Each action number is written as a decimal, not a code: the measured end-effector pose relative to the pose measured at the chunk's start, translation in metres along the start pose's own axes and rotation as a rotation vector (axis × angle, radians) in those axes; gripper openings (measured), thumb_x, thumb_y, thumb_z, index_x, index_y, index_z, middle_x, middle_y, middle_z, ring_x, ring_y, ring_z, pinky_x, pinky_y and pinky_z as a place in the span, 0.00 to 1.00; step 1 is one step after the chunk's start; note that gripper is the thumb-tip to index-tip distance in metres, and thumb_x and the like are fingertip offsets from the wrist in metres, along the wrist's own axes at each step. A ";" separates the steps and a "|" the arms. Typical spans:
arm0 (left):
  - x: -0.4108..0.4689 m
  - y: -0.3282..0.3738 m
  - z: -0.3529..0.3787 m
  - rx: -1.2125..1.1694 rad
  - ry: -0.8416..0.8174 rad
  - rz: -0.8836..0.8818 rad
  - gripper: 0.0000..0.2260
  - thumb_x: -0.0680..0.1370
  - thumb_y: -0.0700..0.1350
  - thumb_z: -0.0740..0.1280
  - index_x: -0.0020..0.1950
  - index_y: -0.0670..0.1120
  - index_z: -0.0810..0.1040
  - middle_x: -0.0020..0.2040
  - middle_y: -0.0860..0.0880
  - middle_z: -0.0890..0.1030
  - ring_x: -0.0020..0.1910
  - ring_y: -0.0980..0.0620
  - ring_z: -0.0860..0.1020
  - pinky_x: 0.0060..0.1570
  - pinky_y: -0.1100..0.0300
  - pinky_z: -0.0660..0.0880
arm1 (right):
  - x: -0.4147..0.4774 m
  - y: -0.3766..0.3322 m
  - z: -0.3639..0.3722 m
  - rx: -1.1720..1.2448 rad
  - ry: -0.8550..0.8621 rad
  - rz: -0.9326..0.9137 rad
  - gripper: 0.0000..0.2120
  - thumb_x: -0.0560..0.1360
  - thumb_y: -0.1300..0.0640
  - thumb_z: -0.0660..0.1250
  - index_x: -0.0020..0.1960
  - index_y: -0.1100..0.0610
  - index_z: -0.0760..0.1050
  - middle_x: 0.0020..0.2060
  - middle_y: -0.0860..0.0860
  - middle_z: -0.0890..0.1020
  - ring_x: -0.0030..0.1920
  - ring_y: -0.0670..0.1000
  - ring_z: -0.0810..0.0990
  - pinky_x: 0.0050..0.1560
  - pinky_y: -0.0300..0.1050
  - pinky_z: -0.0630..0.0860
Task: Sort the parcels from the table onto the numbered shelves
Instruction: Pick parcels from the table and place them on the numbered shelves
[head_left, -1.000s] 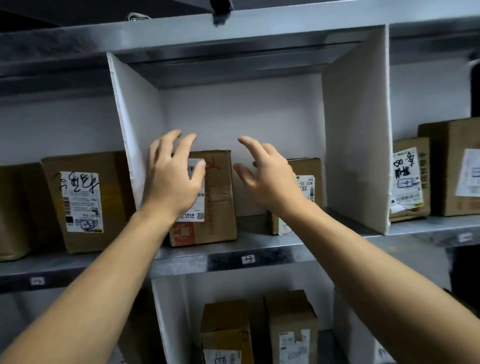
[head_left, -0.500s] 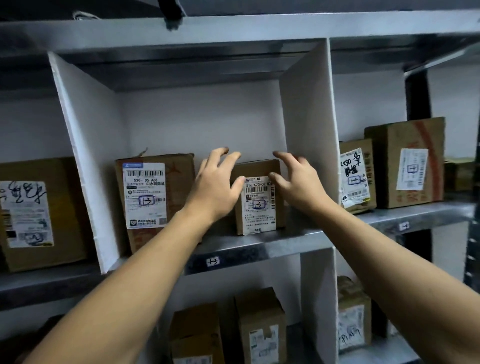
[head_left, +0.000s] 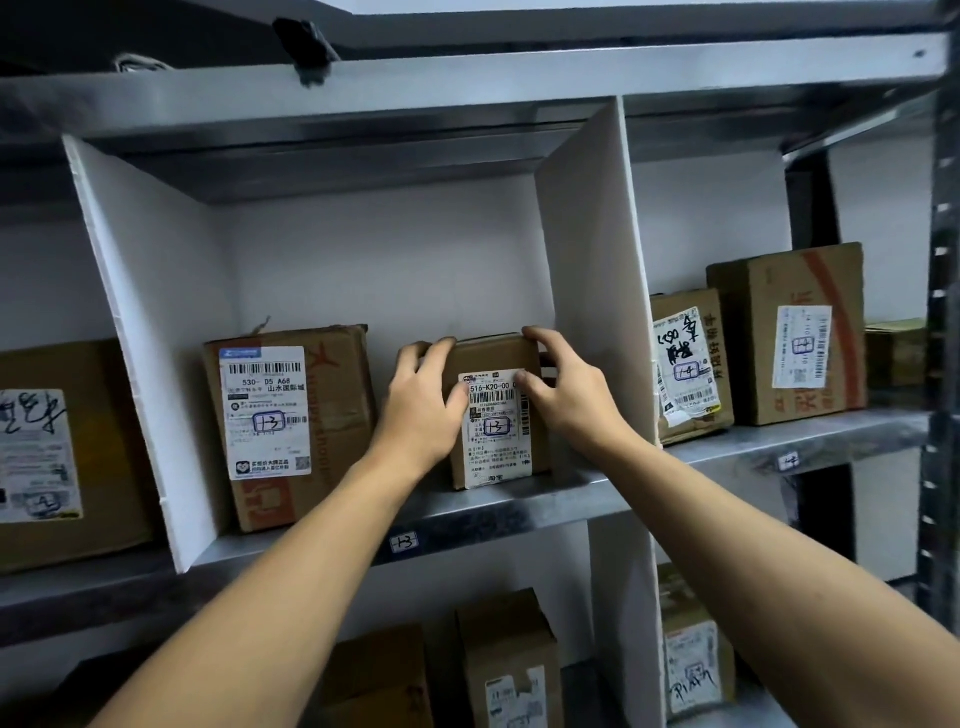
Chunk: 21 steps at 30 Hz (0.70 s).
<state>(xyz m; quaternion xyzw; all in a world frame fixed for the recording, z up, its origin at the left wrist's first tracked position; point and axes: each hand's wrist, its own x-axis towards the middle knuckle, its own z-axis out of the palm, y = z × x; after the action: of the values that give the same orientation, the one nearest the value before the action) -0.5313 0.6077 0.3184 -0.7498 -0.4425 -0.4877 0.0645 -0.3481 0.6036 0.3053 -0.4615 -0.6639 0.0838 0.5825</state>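
left hand (head_left: 421, 410), right hand (head_left: 566, 405) gripping upright parcel (head_left: 493, 436), label outward

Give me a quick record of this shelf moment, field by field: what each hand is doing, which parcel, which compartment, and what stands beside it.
left hand: grips the small parcel at its upper left corner
right hand: grips its upper right corner, thumb on the label
parcel state: upright on the shelf, label handwritten 1-3
shelf tag: reads 1-3
neighbour: larger parcel to the left, same compartment, also marked 1-3
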 end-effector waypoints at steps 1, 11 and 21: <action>-0.001 0.000 0.000 0.001 0.003 -0.004 0.22 0.79 0.45 0.66 0.73 0.46 0.68 0.68 0.43 0.69 0.64 0.47 0.71 0.60 0.70 0.60 | -0.001 -0.001 0.000 0.003 -0.005 0.006 0.24 0.80 0.55 0.68 0.74 0.47 0.68 0.63 0.53 0.79 0.56 0.47 0.79 0.58 0.39 0.76; -0.009 0.011 -0.010 0.020 -0.068 -0.097 0.32 0.79 0.51 0.67 0.79 0.56 0.55 0.75 0.46 0.62 0.73 0.46 0.63 0.72 0.51 0.63 | -0.015 -0.006 -0.012 -0.093 -0.066 0.024 0.33 0.79 0.49 0.68 0.79 0.44 0.56 0.71 0.56 0.73 0.71 0.56 0.71 0.70 0.50 0.68; -0.061 0.056 -0.032 0.106 -0.060 0.057 0.26 0.79 0.49 0.66 0.76 0.51 0.62 0.71 0.52 0.65 0.70 0.50 0.64 0.68 0.50 0.65 | -0.074 -0.009 -0.067 -0.547 -0.034 -0.095 0.23 0.81 0.47 0.62 0.74 0.49 0.65 0.67 0.52 0.73 0.62 0.56 0.76 0.58 0.54 0.77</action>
<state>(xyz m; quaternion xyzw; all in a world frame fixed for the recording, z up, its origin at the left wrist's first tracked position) -0.5205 0.5208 0.3053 -0.7719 -0.4481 -0.4388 0.1046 -0.3041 0.5170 0.2802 -0.5684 -0.6924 -0.1182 0.4284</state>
